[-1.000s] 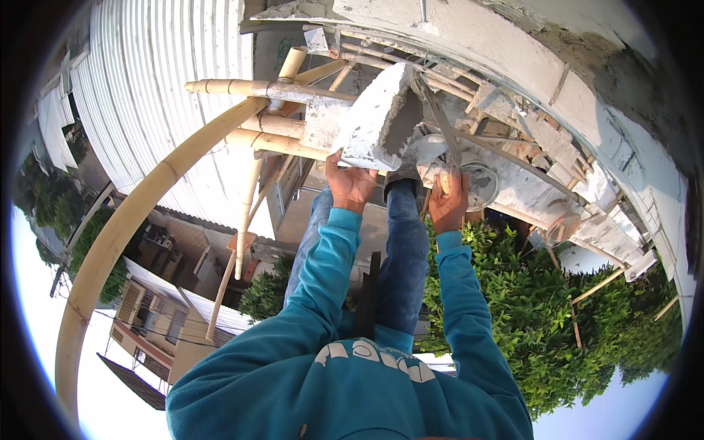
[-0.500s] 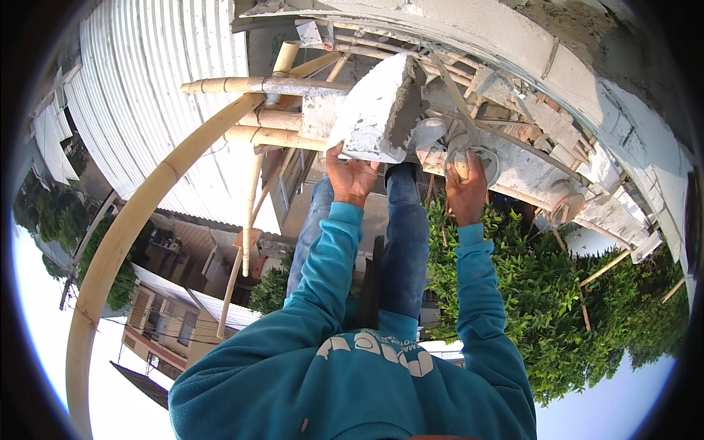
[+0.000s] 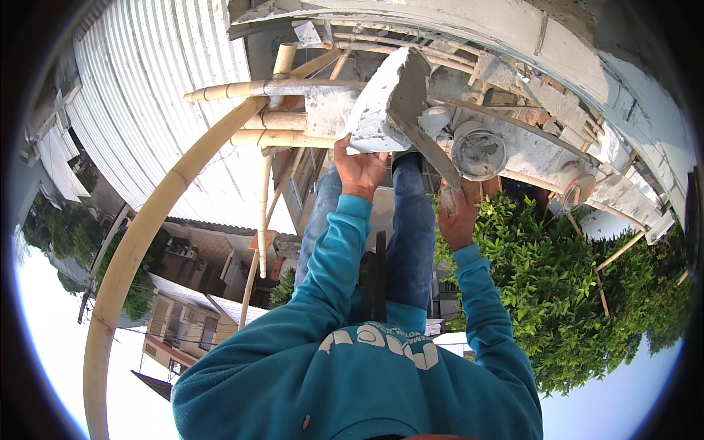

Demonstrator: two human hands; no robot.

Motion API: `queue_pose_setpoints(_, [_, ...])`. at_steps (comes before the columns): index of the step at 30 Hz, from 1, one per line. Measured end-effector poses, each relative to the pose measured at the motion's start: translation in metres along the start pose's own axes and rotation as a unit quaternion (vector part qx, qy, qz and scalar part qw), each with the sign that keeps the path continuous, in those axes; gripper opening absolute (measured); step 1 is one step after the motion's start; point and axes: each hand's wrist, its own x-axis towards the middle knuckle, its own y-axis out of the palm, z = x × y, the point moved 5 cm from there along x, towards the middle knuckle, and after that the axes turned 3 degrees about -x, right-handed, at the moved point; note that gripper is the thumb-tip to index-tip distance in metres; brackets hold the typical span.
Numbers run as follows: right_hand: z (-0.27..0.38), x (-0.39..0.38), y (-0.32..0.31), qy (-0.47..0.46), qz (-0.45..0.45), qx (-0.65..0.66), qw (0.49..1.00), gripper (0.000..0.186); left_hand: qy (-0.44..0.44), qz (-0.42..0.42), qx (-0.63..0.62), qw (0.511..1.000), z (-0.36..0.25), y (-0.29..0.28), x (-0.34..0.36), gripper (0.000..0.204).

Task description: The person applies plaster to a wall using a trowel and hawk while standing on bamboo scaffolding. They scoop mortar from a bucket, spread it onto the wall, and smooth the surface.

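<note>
In the head view, the left hand (image 3: 361,170), palm turned up, holds the near lower edge of a rough white angular block with a grey mortar-covered side (image 3: 375,99); its thumb shows at the block's left corner, the other fingers are bent at the underside — partly hidden there. The block lies just beyond these fingertips, tilted, its grey side turned to the right. The right hand (image 3: 457,218) has its fingers closed round the pale handle of a long grey metal trowel (image 3: 427,148), whose blade runs up and leftward from the fist — its far end against the block's mortar side, as far as the view shows. Just beyond the right hand stands a round whitish bucket with grey mortar inside (image 3: 478,175), near the blade but apart from the fingers.
</note>
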Motion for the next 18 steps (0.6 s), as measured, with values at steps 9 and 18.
queue_pose_setpoints(9, [-0.003, 0.009, 0.031, 0.057, -0.108, 0.003, 0.993, 0.033, -0.015, 0.001, -0.005, 1.0, 0.022, 0.016, -0.009, 0.049])
queue_pose_setpoints(18, [-0.088, -0.072, 0.015, 0.162, -0.09, -0.119, 0.976, 0.04, -0.026, -0.014, -0.069, 0.997, 0.008, 0.009, 0.015, 0.053])
